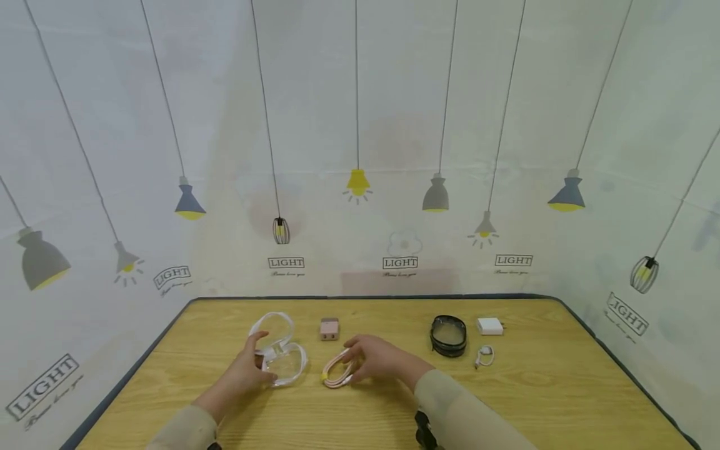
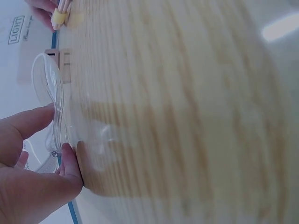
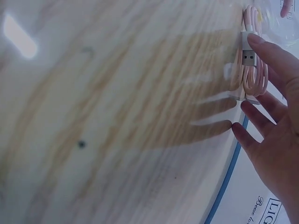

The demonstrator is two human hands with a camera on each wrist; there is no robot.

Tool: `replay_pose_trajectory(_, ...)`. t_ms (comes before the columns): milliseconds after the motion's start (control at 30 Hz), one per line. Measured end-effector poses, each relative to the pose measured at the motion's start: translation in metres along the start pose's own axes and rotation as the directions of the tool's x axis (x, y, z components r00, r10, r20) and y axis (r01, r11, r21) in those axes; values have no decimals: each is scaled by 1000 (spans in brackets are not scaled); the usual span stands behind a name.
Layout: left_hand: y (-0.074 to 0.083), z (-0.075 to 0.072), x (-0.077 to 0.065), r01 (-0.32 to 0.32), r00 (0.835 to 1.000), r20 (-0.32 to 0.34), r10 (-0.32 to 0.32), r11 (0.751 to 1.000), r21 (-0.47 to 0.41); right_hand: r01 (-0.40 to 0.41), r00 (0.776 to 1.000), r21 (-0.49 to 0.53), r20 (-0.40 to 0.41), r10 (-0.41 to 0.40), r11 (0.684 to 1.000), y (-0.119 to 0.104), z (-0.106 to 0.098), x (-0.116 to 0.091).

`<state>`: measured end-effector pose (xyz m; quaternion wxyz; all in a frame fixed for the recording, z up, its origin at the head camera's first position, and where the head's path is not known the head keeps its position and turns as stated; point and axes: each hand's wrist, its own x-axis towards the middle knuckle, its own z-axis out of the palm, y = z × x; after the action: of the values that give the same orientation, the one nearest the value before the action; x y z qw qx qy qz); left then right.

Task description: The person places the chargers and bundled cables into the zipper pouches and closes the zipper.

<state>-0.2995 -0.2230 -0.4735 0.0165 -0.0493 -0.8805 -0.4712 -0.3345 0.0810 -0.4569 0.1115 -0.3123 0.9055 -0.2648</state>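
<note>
My left hand (image 1: 249, 364) grips a clear plastic case (image 1: 285, 379), its two rounded halves spread apart on the table. In the left wrist view the thumb and fingers pinch the edge of this case (image 2: 58, 112). A coiled pink USB charging cable (image 1: 332, 380), bound with a yellow tie, lies right of it. My right hand (image 1: 374, 359) holds the coil at its right side. The right wrist view shows the thumb on the cable's white USB plug (image 3: 248, 49), with other fingertips on or close to the tabletop. A pink charger block (image 1: 329, 329) sits behind the two hands.
Toward the right of the wood-grain table (image 1: 360, 425) stand a round black-rimmed case (image 1: 449, 351), a white charger block (image 1: 490, 326) and a short white coiled cable (image 1: 485, 356). A pale wall covering (image 1: 360, 237) with printed lamps rises behind the table's dark edge.
</note>
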Motion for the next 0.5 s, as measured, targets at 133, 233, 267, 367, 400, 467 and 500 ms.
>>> replay_pose_trajectory(133, -1, 1, 1, -5, 1000, -7, 5, 1000, -10, -10, 1000, 13, 4, 10, 1000, -3, -2, 0)
replay_pose_trajectory(233, -2, 1, 0, -9, 1000, -6, 9, 1000, -9, -4, 1000, 20, 4, 3, 1000, -3, -3, -1)
replay_pose_trajectory(267, -2, 1, 0, -14, 1000, -3, 14, 1000, -4, -2, 1000, 28, 5, 2, 1000, -3, -3, -1)
replay_pose_trajectory(367, 0, 1, -2, -19, 1000, -5, 19, 1000, -3, -9, 1000, 41, 5, 8, 999, -2, -4, -1)
replay_pose_trajectory(400, 0, 0, -2, -21, 1000, -7, 21, 1000, -2, -10, 1000, 41, 4, 9, 999, -1, -4, -1)
replay_pose_trajectory(467, 1, 0, -3, -23, 1000, -10, 23, 1000, -1, -11, 1000, 42, 2, 11, 999, 0, -4, -1)
replay_pose_trajectory(500, 2, 0, -3, -21, 1000, -13, 21, 1000, -3, -9, 1000, 37, -1, 9, 999, 0, -4, -1)
